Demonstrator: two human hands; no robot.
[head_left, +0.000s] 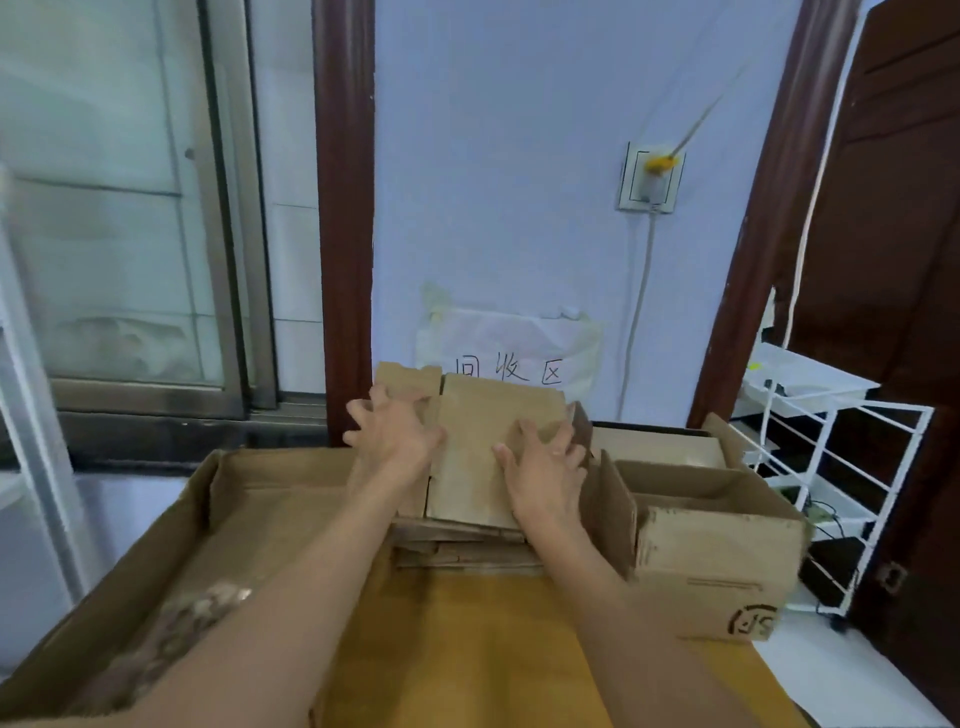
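Now the flat cardboard piece (488, 447) lies on top of the pile (467, 553), just below the paper sign (511, 345). The left hand (397, 439) and the right hand (545, 465) rest on it with fingers spread, gripping nothing, probably to press it level so the pile is tidy.

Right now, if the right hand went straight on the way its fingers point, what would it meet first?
The right hand lies on the flattened cardboard; sliding on past its far edge, it would probably meet the taped paper sign on the wall, though depth is unclear.
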